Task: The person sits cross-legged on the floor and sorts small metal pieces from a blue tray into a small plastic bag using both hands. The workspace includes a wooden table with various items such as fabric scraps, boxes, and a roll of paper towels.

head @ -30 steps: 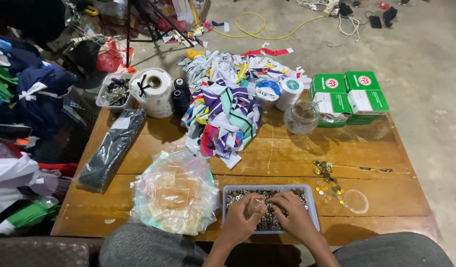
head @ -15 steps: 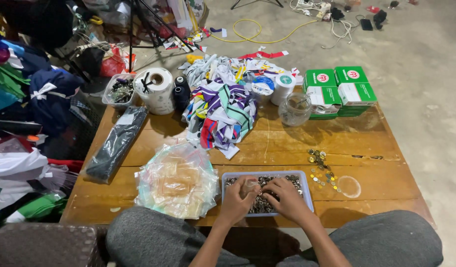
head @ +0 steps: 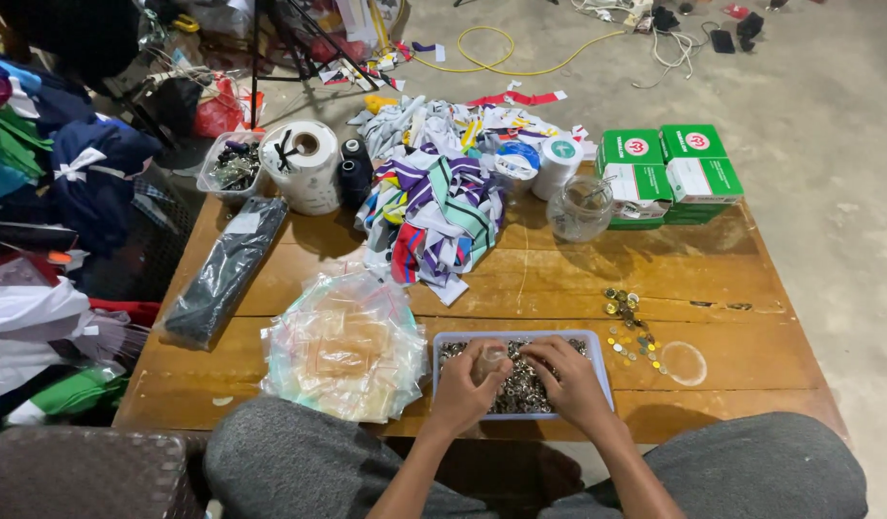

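- Both hands work over the shallow blue tray (head: 603, 358) of small metal rings at the near edge of the desk (head: 520, 279). The left hand (head: 465, 383) has its fingers closed on a small clear bag (head: 488, 363); the right hand (head: 570, 381) has its fingers pinched together above the rings, on what I cannot tell.
- The tray sits close to the edge; a nudge from a wrist could tip rings into the lap.
- Loose coin-like pieces (head: 628, 322) lie just right of the tray, and a sweeping sleeve could scatter them.
- The pile of plastic bags (head: 342, 346) touches the tray's left side and could slide off.
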